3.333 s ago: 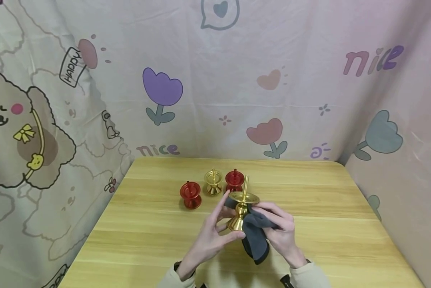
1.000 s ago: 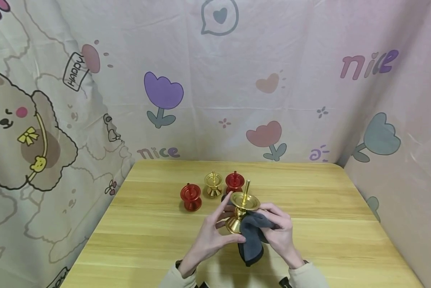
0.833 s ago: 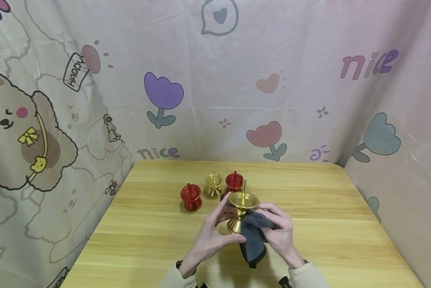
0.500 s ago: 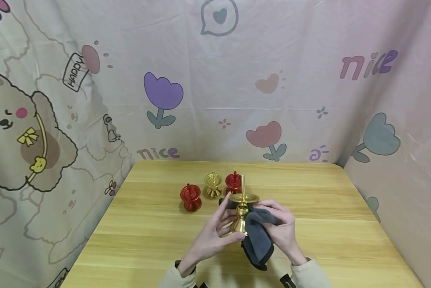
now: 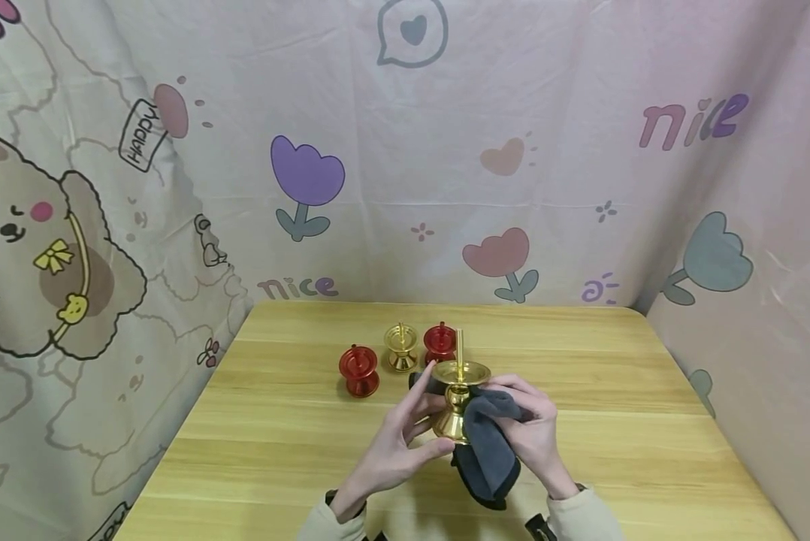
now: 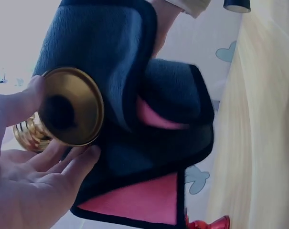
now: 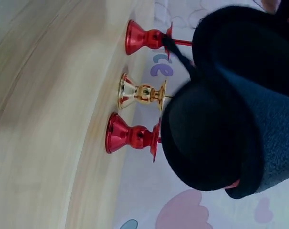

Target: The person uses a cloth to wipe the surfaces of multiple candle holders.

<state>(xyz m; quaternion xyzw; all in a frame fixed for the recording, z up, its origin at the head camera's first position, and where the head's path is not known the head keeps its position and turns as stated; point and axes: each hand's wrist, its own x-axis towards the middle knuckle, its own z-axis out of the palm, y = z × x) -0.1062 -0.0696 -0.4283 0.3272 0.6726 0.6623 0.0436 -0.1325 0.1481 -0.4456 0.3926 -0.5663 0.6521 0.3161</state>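
Left hand (image 5: 400, 445) and right hand (image 5: 536, 436) face each other above the wooden table (image 5: 601, 368). Past the left fingertips stand a small gold candlestick (image 5: 401, 347), a red candlestick (image 5: 360, 370) to its left and a second red candlestick (image 5: 439, 342) to its right, partly screened by the held gold candlestick (image 5: 457, 398). That one is between the hands, nearly upright, spike up. Left thumb and fingers grip its base; right fingers hold a grey cloth (image 5: 491, 443) against it.

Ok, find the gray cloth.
In the head view, low and right of center, the gray cloth is in the right hand, against the raised gold candlestick.
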